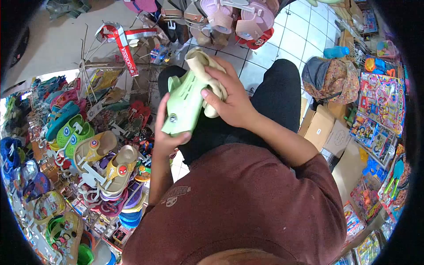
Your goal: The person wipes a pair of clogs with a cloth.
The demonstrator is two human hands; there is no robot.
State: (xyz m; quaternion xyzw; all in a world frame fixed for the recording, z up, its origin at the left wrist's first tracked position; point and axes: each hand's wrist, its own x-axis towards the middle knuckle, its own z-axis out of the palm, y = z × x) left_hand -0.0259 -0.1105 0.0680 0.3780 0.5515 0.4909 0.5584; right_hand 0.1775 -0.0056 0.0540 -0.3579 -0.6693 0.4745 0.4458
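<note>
A pale green rubber sandal [185, 104] is held above my lap, with dark lettering and a small round emblem facing up. My left hand [167, 132] grips it from its left side and lower end. In my right hand [232, 97] is a bunched cream cloth [198, 62], pressed against the sandal's upper right side. Part of the sandal is hidden under the cloth, so its full shape does not show. Both hands have their fingers closed around what they hold.
Racks of colourful children's sandals [95, 163] crowd the left side. More pink sandals [218, 15] hang ahead. A red-and-white ribbon [126, 55] hangs on a wire stand. At right are a floral hat [338, 79], cardboard boxes [318, 128] and packaged toys [382, 101].
</note>
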